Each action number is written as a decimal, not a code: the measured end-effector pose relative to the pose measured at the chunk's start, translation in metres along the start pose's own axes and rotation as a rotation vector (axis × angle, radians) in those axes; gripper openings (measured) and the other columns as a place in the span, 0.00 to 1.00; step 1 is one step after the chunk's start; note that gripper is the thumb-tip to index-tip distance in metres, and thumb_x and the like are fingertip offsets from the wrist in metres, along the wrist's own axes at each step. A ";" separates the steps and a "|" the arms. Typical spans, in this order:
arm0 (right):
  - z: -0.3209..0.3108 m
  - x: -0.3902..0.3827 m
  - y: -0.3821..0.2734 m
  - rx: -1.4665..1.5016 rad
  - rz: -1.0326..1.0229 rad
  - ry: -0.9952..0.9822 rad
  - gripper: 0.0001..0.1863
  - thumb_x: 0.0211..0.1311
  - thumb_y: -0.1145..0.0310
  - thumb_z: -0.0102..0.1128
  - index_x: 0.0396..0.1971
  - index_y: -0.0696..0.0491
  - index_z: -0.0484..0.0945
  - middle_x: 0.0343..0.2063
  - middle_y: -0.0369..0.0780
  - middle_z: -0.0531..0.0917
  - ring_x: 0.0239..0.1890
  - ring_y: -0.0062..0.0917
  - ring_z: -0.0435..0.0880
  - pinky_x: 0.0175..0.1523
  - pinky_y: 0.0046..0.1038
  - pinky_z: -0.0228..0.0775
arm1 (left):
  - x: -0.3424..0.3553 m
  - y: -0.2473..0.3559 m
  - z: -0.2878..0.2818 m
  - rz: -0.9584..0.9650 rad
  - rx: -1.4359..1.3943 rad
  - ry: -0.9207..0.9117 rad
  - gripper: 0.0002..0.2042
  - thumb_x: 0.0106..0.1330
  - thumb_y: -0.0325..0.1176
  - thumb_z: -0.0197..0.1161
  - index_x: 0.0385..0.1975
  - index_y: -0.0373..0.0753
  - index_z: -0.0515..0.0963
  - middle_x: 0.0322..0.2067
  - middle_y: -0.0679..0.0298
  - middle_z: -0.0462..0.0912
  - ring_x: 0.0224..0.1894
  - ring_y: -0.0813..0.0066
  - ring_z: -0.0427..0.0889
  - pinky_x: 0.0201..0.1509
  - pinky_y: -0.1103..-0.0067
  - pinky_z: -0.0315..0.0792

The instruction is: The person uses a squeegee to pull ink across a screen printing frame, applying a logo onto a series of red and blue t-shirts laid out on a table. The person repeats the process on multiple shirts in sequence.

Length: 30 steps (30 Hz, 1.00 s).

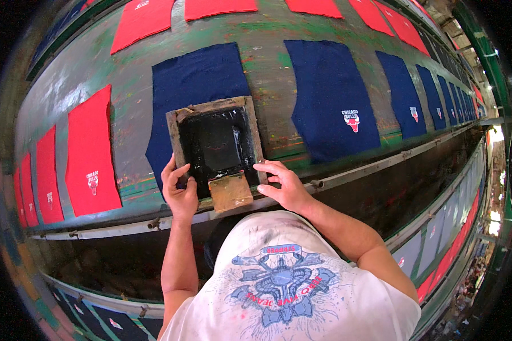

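A small wooden screen frame (242, 104) lies over a navy fabric piece (194, 71) on the long table, its dark inner mesh smeared with black, glossy material. My left hand (178, 187) grips the frame's lower left side with curled fingers. My right hand (281, 183) holds the lower right side, fingertips on the wood. A stained tan block or blade (229, 193) sits at the frame's near edge, between both hands. How much of the navy piece lies under the frame is hidden.
More navy pieces (330, 91) with small red-and-white prints run rightward along the stained table (267, 79). Red pieces (91, 148) lie left and along the far side (222, 5). A metal rail with bolts (381, 162) edges the near side. Another table with fabric pieces (449, 227) stands behind me.
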State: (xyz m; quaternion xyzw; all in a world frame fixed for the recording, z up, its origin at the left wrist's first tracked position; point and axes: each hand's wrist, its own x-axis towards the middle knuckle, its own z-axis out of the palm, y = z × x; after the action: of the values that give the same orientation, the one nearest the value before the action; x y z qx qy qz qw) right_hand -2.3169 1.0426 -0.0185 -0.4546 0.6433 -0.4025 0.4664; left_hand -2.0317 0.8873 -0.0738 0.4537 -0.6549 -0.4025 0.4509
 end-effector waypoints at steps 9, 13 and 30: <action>-0.057 -0.023 0.020 0.171 -0.273 0.132 0.28 0.68 0.74 0.75 0.69 0.54 0.85 0.77 0.51 0.70 0.83 0.39 0.67 0.85 0.40 0.59 | 0.012 0.051 0.051 0.053 -0.112 0.008 0.19 0.62 0.08 0.62 0.48 0.33 0.88 0.76 0.45 0.76 0.77 0.57 0.78 0.79 0.68 0.69; -0.132 -0.038 0.049 0.459 -0.261 0.148 0.25 0.70 0.76 0.73 0.66 0.54 0.86 0.77 0.47 0.69 0.83 0.39 0.67 0.84 0.42 0.62 | -0.002 0.088 0.130 0.107 -0.055 0.014 0.18 0.63 0.07 0.62 0.47 0.33 0.87 0.76 0.45 0.76 0.78 0.55 0.77 0.80 0.67 0.69; -0.374 -0.118 0.160 0.324 -0.106 0.421 0.21 0.69 0.77 0.71 0.61 0.56 0.89 0.75 0.46 0.75 0.76 0.33 0.75 0.76 0.34 0.69 | -0.080 0.148 0.428 0.130 0.013 -0.040 0.14 0.58 0.13 0.67 0.41 0.38 0.88 0.74 0.43 0.78 0.75 0.49 0.78 0.78 0.63 0.70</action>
State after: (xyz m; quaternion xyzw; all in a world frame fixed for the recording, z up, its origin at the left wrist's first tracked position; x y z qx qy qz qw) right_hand -2.6942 1.2328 -0.0514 -0.3133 0.6285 -0.6097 0.3675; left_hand -2.4601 1.0534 -0.0683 0.4050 -0.6943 -0.3773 0.4600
